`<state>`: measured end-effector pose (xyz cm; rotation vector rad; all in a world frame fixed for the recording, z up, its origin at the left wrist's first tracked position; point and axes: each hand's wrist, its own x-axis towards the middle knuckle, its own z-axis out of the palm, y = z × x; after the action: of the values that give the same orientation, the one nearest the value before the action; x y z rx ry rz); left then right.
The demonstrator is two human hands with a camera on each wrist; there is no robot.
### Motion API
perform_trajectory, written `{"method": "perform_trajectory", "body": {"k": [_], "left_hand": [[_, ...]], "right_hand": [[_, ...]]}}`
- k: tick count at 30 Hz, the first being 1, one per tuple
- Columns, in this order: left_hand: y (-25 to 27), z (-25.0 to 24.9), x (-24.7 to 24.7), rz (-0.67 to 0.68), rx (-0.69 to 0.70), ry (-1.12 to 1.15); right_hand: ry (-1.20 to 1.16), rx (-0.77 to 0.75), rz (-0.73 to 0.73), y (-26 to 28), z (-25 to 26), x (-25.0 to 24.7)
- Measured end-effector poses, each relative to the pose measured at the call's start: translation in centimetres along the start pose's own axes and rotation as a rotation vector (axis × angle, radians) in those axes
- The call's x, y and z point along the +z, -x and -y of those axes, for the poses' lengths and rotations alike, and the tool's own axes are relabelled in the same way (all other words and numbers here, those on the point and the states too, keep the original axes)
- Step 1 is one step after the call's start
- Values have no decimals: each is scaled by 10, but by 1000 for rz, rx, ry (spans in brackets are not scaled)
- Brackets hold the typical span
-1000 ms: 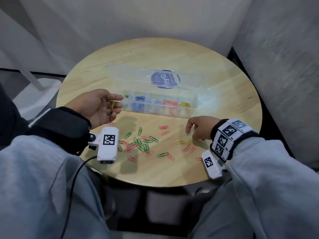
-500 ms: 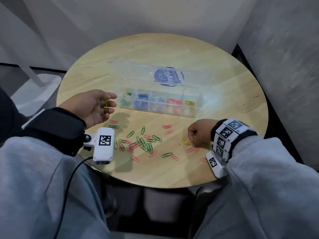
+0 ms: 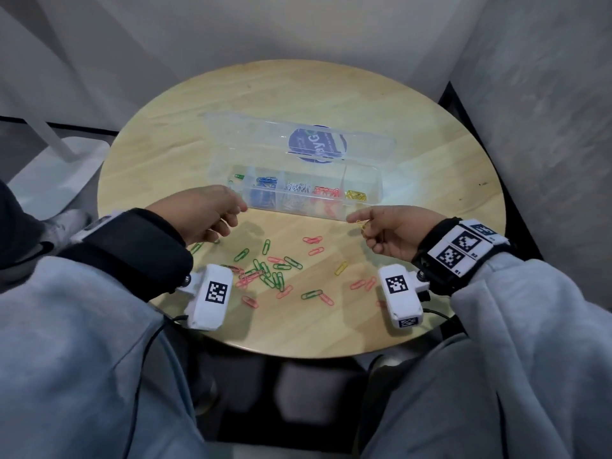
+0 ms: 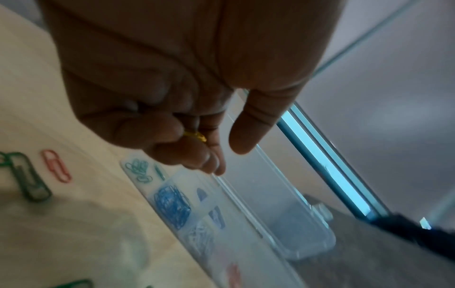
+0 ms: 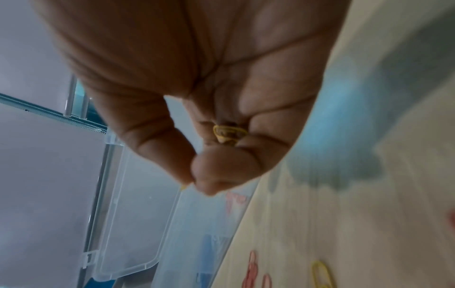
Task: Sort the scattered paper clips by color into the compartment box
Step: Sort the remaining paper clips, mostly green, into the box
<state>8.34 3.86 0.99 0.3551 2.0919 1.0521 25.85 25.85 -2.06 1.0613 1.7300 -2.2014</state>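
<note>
We pinch yellow clips (image 3: 362, 225) in both hands, left (image 3: 202, 213) and right (image 3: 390, 235), beside the box (image 3: 361, 207) holding color-sorted clips.

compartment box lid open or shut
Open. The compartment box has its clear lid tipped back behind it, and the sorted clips inside show uncovered from above.

A right hand (image 3: 390, 231) is pinching yellow clips (image 3: 363, 225) just in front of the box (image 3: 294, 207), near its yellow end. A left hand (image 3: 205, 212) is hanging with curled fingers by the box's green end. Red, green and yellow clips (image 3: 275, 271) are lying scattered on the table (image 3: 298, 94).
</note>
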Motion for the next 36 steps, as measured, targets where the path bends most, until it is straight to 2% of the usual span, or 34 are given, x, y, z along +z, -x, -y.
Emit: {"method": "perform_trajectory", "body": {"k": [3,5,7,8,11,12,14,21,24,31,33,36], "left_hand": [[2,2,16,104,24,-247],[2,3,24,170,19,-287],[3,3,30,206,5,-267],[2,3,32,214,-2,-247],[0,3,35,229,-15,-144],[-1,2,35,231,-23,-98],[-2,2,35,229,-45,8],[-5,2,36,203,-59,394],[-5,0,37,196,-61,472],[-12,-29,49,166,-19,520],[-14,-38,54,184,4,523],[-19,-49,60,183,29,532]], "right_hand": [[36,29,8,-1,-1,7],[66,39,10,-3,-1,13],[193,40,14,-5,1,17],[356,22,16,-5,2,20],[1077,-41,0,-3,5,29],[1227,-41,-5,-3,4,33],[1351,4,-1,-5,1,39],[1559,72,123,-10,1,57],[1420,68,93,-6,14,45],[434,-189,-172,13,60,-2],[295,-209,-247,9,60,-5],[267,-191,-384,-3,60,-3]]}}
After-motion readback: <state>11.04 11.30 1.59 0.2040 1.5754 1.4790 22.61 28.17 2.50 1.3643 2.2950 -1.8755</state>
